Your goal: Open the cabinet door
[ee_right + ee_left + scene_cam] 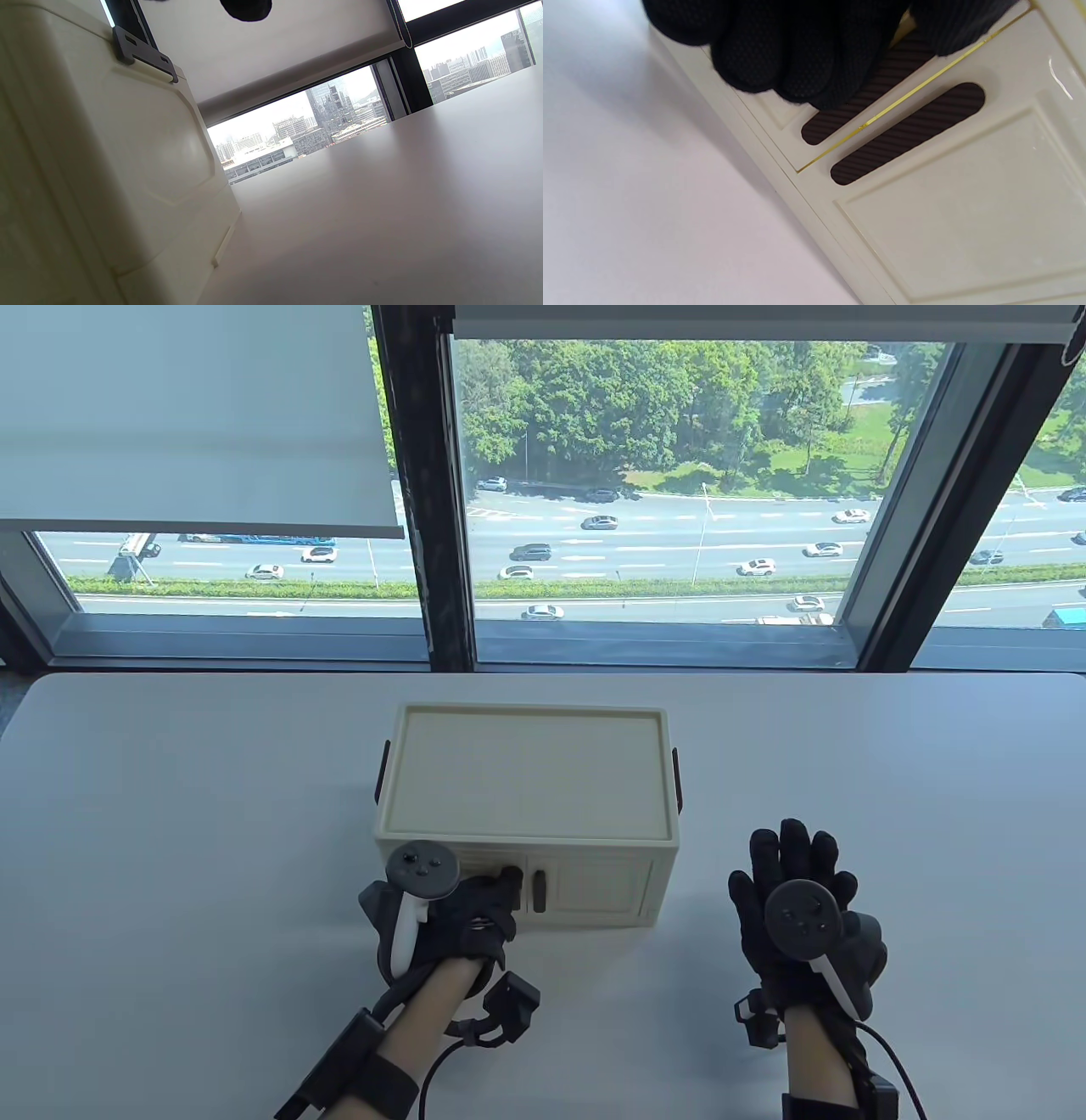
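Crosswise cabinet (526, 793), doors (594, 886) toward person.

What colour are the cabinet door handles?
Dark brown with fine ribbing; the handles show best in the left wrist view.

The table view looks down from above across the table (170, 831) toward the window (662, 492). The left wrist view presses close, tilted, on the cabinet (946, 203) front. The right wrist view sits low beside the cabinet's side, facing the same window.

No text or labels can be read anywhere
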Motion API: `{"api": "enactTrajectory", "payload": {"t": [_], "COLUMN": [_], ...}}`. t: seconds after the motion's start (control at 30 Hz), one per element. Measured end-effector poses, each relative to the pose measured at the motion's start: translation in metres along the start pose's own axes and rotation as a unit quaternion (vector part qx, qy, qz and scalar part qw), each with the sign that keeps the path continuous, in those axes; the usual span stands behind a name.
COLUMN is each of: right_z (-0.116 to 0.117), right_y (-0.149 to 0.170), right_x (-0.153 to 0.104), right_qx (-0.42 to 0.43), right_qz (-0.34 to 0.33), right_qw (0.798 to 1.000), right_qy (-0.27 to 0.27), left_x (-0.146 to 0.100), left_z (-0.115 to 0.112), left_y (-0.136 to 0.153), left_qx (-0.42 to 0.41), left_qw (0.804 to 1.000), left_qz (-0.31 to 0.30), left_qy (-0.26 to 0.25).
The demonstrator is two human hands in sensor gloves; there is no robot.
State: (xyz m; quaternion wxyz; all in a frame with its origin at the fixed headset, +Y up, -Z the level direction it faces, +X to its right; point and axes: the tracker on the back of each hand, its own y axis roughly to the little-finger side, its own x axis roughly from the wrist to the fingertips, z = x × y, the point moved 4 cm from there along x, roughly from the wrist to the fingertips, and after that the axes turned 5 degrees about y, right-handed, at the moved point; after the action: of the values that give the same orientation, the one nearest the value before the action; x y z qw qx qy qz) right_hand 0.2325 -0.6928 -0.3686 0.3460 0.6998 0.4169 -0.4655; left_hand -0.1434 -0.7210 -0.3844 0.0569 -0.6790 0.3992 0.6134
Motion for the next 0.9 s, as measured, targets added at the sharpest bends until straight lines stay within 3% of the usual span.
{"api": "enactTrajectory", "payload": {"t": [0.17, 0.37, 0.57, 0.9], "right_z": [0.001, 0.004, 0.003, -0.003], "right_y": [0.0, -0.002, -0.002, 0.001], "right_x": [0.0, 0.0, 0.001, -0.002], "right_qx": [-0.003, -0.008, -0.013, -0.012], "right_qz": [0.0, -0.003, -0.001, 0.01], "right_qw": [1.0, 1.0, 1.0, 1.0], "right_qy": [-0.004, -0.01, -0.009, 0.003], "left_x": [0.005, 0.0, -0.017, -0.048], "left_z": [0.001, 0.0, 0.007, 0.054], "left_y": [0.007, 0.011, 0.019, 0.063], "left_qx": [-0.038, -0.025, 0.04, 0.106], "left_qw": [0.999, 0.999, 0.996, 0.979], "left_qz": [0.012, -0.003, -0.06, -0.106], "left_qy": [0.03, 0.033, 0.061, 0.137]}}
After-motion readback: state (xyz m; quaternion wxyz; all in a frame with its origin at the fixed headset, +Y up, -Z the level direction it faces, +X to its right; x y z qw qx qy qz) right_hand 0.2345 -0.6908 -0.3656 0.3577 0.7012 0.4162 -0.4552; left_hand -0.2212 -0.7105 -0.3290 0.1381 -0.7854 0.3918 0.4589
